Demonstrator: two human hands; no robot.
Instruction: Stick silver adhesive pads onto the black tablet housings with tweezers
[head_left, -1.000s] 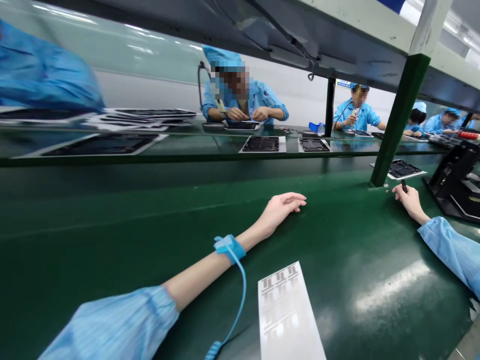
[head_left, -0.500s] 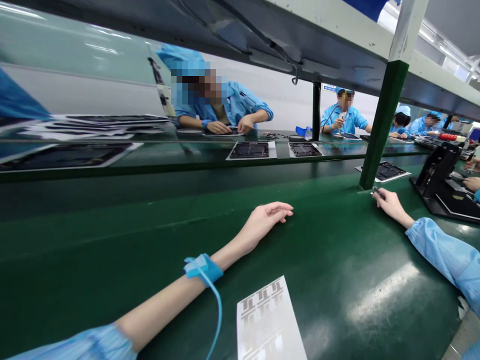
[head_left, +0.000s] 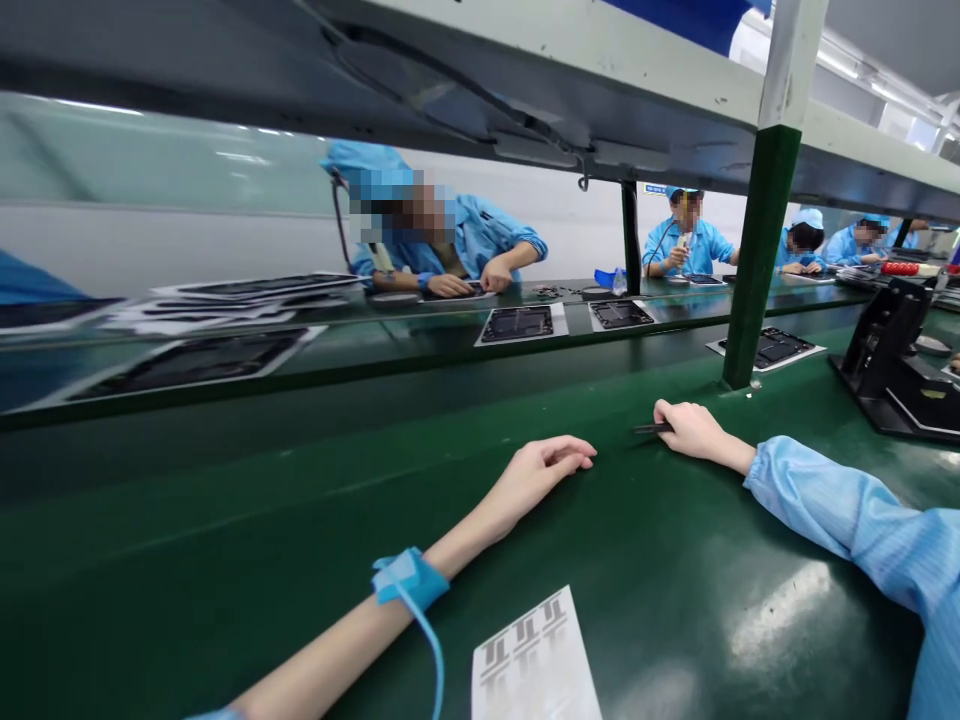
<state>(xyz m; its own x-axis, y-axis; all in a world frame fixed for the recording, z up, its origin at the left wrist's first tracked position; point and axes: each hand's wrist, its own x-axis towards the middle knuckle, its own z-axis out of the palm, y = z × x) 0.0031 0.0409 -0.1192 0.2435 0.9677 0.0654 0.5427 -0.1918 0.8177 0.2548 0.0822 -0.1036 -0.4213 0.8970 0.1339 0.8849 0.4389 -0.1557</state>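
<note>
My left hand (head_left: 541,478) rests on the green bench with its fingers loosely stretched and slightly curved, holding nothing. A blue wrist strap (head_left: 411,580) with a cord is round that wrist. To its right, my right hand (head_left: 694,430) is closed on thin black tweezers (head_left: 651,429), whose tips point left toward my left hand. Near me, at the bottom middle, lies a white sheet (head_left: 529,665) with rows of grey printed or stuck-on shapes. Small white bits (head_left: 752,388) lie by the foot of the green post.
The green post (head_left: 761,260) holds up a shelf (head_left: 480,130) overhead. Beyond a ledge lie flat black device parts on white sheets (head_left: 521,325) and a stack of them (head_left: 247,295). A black fixture (head_left: 892,360) stands at right. Several co-workers in blue sit opposite.
My right hand has moved left, away from the post's foot, with the tweezers now showing plainly. My left hand stays in about the same place. The camera view has tilted up slightly.
</note>
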